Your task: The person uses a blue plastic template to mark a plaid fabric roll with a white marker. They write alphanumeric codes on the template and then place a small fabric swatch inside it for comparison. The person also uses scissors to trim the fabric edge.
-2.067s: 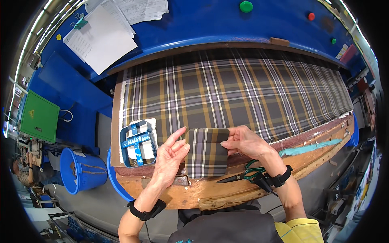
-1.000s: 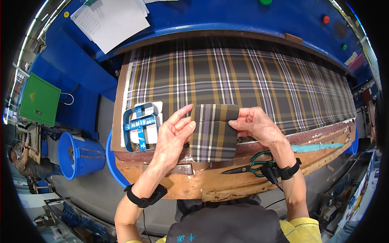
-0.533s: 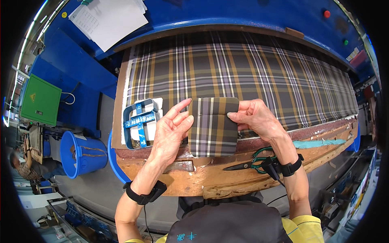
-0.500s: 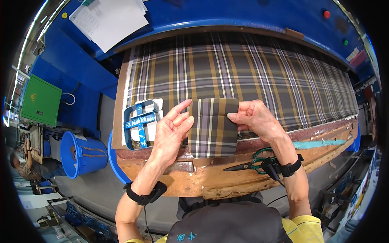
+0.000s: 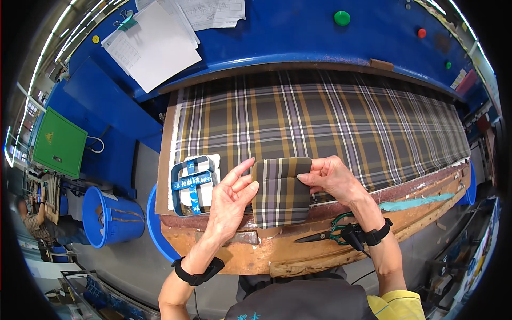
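A cut piece of plaid fabric (image 5: 281,194), brown, grey, mustard and white with rounded corners, is held up in front of me. My left hand (image 5: 230,201) grips its left edge between thumb and fingers, the index finger reaching up past the edge. On the opposite side, my right hand (image 5: 332,182) pinches the upper right edge with the thumb in front. Behind it lies a large spread of the same plaid fabric (image 5: 320,128). Left of my left hand stands a blue metal cutting die (image 5: 193,184) with crossing bars, over a white block.
Green-handled scissors (image 5: 326,235) lie on the wooden table edge (image 5: 213,253), near a teal cloth strip (image 5: 416,202). A blue machine front (image 5: 298,37) rises at the back, with papers (image 5: 154,48) at its left. A blue bin (image 5: 124,221) stands on the floor at left.
The view has tilted upward, so the table sits lower in the picture. The fabric piece stays between both hands, its lower part turned slightly. The left thumb and fingers have shifted a little along the edge.
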Demonstrator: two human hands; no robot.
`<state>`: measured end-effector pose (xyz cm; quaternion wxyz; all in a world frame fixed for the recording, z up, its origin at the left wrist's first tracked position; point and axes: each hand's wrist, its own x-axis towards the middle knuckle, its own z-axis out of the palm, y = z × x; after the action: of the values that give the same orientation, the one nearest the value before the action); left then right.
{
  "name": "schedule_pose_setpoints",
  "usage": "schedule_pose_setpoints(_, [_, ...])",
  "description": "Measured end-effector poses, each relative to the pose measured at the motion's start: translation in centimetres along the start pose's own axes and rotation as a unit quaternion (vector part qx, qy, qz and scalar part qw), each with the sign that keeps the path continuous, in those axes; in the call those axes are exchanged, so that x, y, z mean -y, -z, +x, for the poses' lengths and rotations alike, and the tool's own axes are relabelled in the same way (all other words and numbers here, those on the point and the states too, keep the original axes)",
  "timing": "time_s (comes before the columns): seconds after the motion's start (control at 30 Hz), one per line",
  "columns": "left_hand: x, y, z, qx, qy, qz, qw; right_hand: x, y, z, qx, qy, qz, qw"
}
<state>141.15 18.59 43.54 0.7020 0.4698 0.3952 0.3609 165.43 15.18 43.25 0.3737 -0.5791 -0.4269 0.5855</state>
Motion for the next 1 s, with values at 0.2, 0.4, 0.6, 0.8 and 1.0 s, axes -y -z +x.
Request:
schedule_pose_setpoints(0.2, [0.1, 0.0, -0.2, -0.004, -0.007, -0.005, 1.000, 0.5, -0.2, -0.2, 0.002, -0.001, -0.026, 1.000])
schedule_pose_setpoints(0.4, [0.4, 0.5, 0.0, -0.006, -0.013, 0.002, 1.000, 0.5, -0.7, -0.1, -0.007, -0.009, 0.001, 1.000])
schedule_pose_setpoints(0.6, [0.6, 0.9, 0.2, -0.009, 0.001, -0.020, 1.000, 0.3, -0.9, 0.1, -0.012, -0.015, -0.009, 1.000])
schedule_pose_setpoints(0.8, [0.6, 1.0, 0.2, -0.010, 0.006, -0.029, 1.000, 0.3, -1.1, 0.3, -0.018, -0.019, -0.025, 0.999])
schedule_pose_setpoints(1.0, [0.5, 0.9, 0.2, -0.009, 0.007, -0.033, 0.999, 0.2, -0.9, 0.3, -0.016, -0.019, -0.010, 1.000])
